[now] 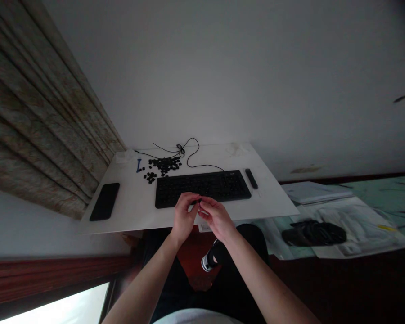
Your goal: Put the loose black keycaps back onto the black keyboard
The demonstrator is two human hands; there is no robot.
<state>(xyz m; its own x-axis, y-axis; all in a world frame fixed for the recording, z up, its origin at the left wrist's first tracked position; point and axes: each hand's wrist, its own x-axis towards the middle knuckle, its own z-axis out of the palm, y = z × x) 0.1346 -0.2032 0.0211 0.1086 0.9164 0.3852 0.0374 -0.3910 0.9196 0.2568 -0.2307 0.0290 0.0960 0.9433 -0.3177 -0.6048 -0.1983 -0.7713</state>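
Note:
My left hand [183, 217] and my right hand [216, 219] are raised close together above the front edge of a black computer keyboard [202, 188]. Their fingertips meet on a small black key cap [199, 201], mostly hidden by my fingers. Beyond the keyboard lies a loose heap of black key caps [164, 165], next to a blue key puller [138, 165]. A thin black cable [192, 152] loops behind them. The keyboard and heap rest on a white board [131, 211].
A black smartphone [104, 201] lies at the board's left and a black remote [251, 178] at its right. A curtain [37, 112] hangs at the left. Papers and a dark cloth [313, 233] lie at the right. A black-and-white cylinder [208, 261] sits below my hands.

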